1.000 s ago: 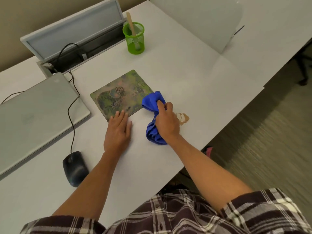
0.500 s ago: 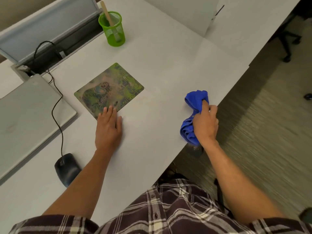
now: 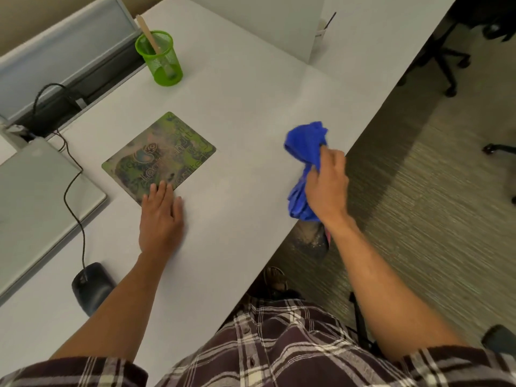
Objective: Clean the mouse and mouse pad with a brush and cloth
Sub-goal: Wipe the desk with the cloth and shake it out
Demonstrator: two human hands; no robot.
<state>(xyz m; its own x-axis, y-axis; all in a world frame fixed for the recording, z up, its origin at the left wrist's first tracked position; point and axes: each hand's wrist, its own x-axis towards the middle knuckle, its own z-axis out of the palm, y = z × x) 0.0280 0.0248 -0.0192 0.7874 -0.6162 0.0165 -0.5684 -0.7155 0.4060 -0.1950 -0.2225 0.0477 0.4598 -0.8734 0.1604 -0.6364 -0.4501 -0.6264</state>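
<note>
Sweeping done: I'm seeing the right hand [image 3: 326, 188], fingers clamped on the cloth [image 3: 305, 146], now at the counter [image 3: 251, 93] edge, having carried it off from beside the pad [image 3: 159, 155]; the brown crumbs are gone from the top, so probably brushed overboard. Left hand [image 3: 160, 219] is staying flat, fingers apart, tips pinning the pad's near corner. Mouse [image 3: 92, 286] is sitting untouched near-left, brush [image 3: 152, 39] in the cup [image 3: 162, 60]. I'm judging plenty of bare room between pad and edge for swinging back.

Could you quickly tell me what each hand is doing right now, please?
Left hand: open, flat on the desk, fingertips on the mouse pad.
Right hand: closed around the blue cloth.
</note>
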